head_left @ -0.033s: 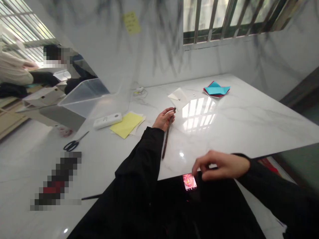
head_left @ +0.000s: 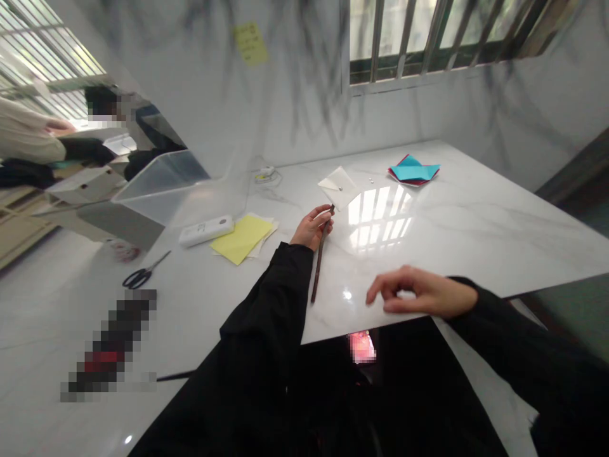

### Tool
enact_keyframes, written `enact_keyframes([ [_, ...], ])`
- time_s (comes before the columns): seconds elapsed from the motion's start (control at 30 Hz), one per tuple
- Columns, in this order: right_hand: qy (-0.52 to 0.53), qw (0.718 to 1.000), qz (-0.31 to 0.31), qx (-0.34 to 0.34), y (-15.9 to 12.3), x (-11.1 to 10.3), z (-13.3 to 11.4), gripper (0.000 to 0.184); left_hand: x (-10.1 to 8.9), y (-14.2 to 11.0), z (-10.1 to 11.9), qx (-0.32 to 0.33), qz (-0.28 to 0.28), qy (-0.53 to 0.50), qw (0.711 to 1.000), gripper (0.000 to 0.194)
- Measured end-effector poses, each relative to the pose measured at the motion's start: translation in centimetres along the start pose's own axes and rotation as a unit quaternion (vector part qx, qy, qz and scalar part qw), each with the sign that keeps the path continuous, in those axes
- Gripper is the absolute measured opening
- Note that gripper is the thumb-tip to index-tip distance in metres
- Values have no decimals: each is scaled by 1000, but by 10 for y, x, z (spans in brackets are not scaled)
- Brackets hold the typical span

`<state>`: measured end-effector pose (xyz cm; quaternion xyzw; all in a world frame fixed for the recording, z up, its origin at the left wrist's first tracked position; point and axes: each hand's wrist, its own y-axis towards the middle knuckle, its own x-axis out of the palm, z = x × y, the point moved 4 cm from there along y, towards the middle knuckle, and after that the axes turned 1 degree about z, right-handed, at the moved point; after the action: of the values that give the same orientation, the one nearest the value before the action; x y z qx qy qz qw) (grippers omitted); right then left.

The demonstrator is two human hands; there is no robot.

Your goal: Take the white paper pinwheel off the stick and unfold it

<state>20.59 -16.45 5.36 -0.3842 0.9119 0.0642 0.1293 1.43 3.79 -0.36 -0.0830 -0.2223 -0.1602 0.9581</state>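
Observation:
My left hand (head_left: 311,227) rests on the white marble table (head_left: 476,222), its fingers pinched round the top of a long dark thin stick (head_left: 318,266) whose lower end touches the tabletop. My right hand (head_left: 419,293) hovers over the table's near edge with loosely curled, parted fingers and nothing in it. Just below it, a lit phone screen (head_left: 362,346) lies on my lap. A white paper sheet (head_left: 339,182) with a small metal piece on it lies beyond the stick.
Yellow paper (head_left: 242,238), a white remote-like device (head_left: 205,230) and black scissors (head_left: 141,274) lie to the left. A clear plastic bin (head_left: 157,184) stands at the back left, folded blue and red papers (head_left: 412,171) at the back right. Another person sits far left.
My right hand has risen from the phone on my lap to the table's edge. My left hand keeps hold of the stick, barely shifted.

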Motion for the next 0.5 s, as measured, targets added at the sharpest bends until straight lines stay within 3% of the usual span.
enact_keyframes([
  [0.1, -8, 964, 258, -59, 38, -88, 4, 24, -2, 2, 0, 7, 8, -6, 1000, 49],
  [0.17, 4, 922, 377, -82, 64, -136, 32, 18, -3, 2, 1, 5, 11, -4, 1000, 49],
  [0.27, -45, 865, 500, -19, 89, -182, 86, 14, -4, 2, 1, 4, 16, -2, 1000, 49],
  [0.37, -122, 840, 527, 45, 95, -195, 119, 23, -3, 1, 2, 3, 21, 12, 1000, 50],
  [0.5, -193, 874, 444, 48, 96, -188, 124, 43, 0, -2, 3, 1, 14, 51, 999, 52],
])
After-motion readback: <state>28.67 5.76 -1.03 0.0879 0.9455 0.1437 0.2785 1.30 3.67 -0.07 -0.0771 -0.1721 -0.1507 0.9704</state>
